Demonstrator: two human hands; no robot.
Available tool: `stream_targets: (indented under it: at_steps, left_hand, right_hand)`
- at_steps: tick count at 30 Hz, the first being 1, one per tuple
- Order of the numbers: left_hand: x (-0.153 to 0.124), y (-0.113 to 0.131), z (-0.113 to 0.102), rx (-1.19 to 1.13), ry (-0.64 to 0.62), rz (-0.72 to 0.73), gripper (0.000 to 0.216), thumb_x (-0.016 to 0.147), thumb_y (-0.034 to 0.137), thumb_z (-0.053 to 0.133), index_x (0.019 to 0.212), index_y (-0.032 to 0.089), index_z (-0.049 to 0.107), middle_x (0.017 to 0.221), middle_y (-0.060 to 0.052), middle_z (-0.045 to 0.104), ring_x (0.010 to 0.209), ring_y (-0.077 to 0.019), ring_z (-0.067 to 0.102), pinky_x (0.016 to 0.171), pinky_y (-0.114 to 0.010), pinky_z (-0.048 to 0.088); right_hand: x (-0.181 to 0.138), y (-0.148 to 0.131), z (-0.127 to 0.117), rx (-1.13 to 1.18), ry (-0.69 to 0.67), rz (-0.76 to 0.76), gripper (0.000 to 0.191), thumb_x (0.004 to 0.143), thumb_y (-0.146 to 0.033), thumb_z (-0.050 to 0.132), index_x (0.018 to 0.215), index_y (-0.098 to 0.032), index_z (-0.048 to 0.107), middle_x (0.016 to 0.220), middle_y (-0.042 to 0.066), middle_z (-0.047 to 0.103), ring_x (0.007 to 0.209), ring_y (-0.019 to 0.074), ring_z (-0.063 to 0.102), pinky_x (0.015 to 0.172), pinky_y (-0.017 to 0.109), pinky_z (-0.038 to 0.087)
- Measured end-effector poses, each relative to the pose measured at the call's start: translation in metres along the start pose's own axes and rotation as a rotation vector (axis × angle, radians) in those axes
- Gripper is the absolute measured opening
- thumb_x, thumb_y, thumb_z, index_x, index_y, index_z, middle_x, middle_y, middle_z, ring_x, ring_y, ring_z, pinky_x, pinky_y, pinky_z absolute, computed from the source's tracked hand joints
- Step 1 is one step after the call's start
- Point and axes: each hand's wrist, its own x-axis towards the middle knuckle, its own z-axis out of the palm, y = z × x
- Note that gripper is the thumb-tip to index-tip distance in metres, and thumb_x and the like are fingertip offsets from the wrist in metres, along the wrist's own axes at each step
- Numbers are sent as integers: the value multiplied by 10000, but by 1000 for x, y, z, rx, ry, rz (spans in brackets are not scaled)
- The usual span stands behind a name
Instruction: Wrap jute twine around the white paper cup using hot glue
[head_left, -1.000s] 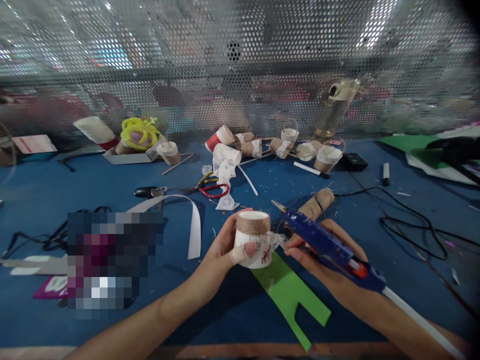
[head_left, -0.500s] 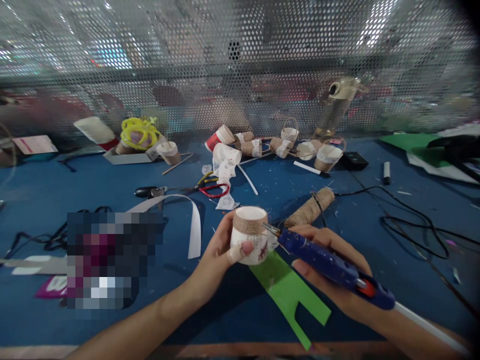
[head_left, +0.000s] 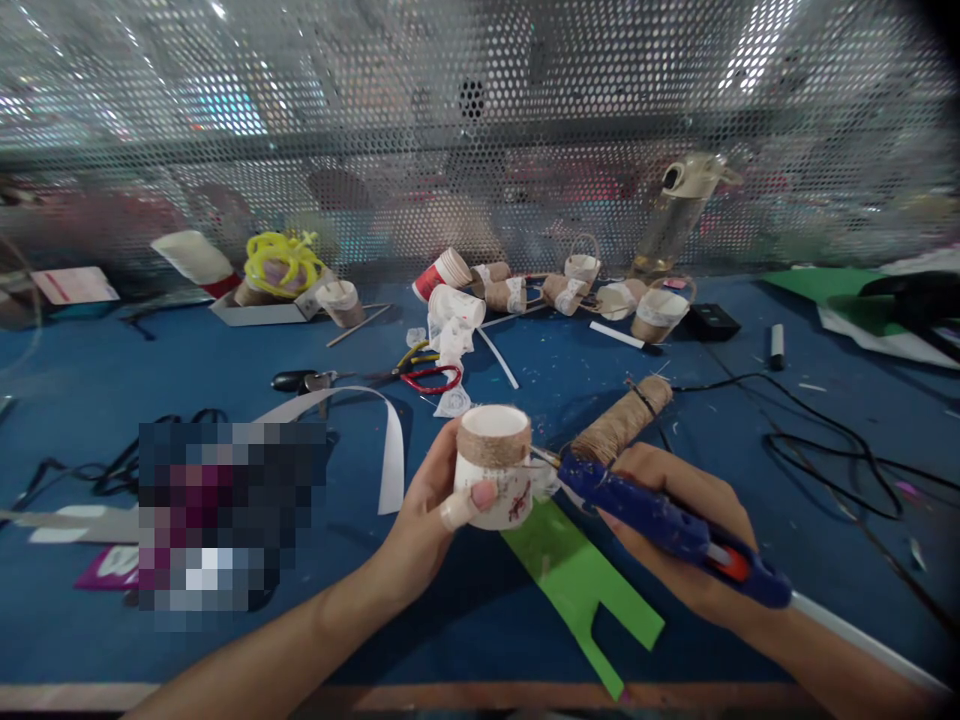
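Observation:
My left hand [head_left: 435,500] is closed around a small white paper cup [head_left: 491,485], thumb across its front. Brown twine [head_left: 491,449] circles the cup just below the rim. In my right hand [head_left: 682,520] is a blue hot glue gun [head_left: 645,510], a long white glue stick [head_left: 862,640] coming out of its back end. The gun's metal nozzle points at the twine band on the cup's right side; whether it touches I cannot tell. Behind the gun lies a roll of twine [head_left: 622,420]. Under the cup is a green cut-out sheet [head_left: 577,570].
Red-handled scissors [head_left: 431,378] and lace trim [head_left: 452,350] lie beyond the cup. Several twine-wrapped cups, including a handled one [head_left: 660,312], stand or lie near the mesh screen [head_left: 375,150]. A water bottle [head_left: 675,220] stands behind them. Black cable [head_left: 832,440] loops at right; a white strip [head_left: 391,450] curls at left.
The cup has shifted slightly left and tilted a little in my left hand. The glue gun's nozzle has drawn slightly back from the front of the twine to the cup's right side.

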Motion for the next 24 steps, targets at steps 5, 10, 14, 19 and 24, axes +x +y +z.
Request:
stream_targets:
  at_steps: [5, 10, 14, 19, 24]
  left_hand:
    - [-1, -1, 0, 8, -6, 8, 603, 795, 483, 917, 1344, 319, 731, 1328, -66, 776, 1238, -325, 687, 1059, -430, 538]
    - [-1, -1, 0, 23, 26, 7, 633, 800, 461, 915, 1383, 319, 712, 1327, -65, 767, 1244, -329, 681, 1088, -450, 529]
    - [-1, 0, -1, 40, 38, 0, 655, 805, 459, 915, 1403, 313, 690, 1386, -77, 742, 1303, -351, 652, 1119, -467, 511]
    - [-2, -3, -5, 87, 27, 49, 613, 856, 424, 887, 1421, 315, 675, 1435, -79, 715, 1336, -350, 634, 1146, -466, 497]
    - [-2, -5, -7, 80, 7, 63, 582, 878, 433, 864, 1419, 327, 677, 1414, -73, 721, 1320, -354, 636, 1133, -475, 507]
  right_hand:
    - [-5, 1, -2, -23, -89, 39, 267, 925, -102, 666, 873, -276, 470, 791, -38, 500, 674, 151, 501, 603, 320, 398]
    - [-7, 2, -2, -76, -102, 0, 273, 941, -132, 644, 869, -281, 426, 776, -42, 461, 659, 151, 464, 590, 324, 343]
    - [-4, 2, -2, -123, -124, -7, 295, 929, -83, 606, 875, -283, 395, 772, -46, 459, 654, 145, 462, 599, 312, 351]
    - [-7, 1, -6, -200, -133, 8, 292, 929, -112, 597, 868, -283, 369, 758, -49, 433, 631, 143, 445, 587, 311, 333]
    - [-9, 2, -8, -239, -115, 47, 318, 895, -191, 663, 852, -284, 362, 748, -52, 420, 601, 143, 421, 560, 310, 317]
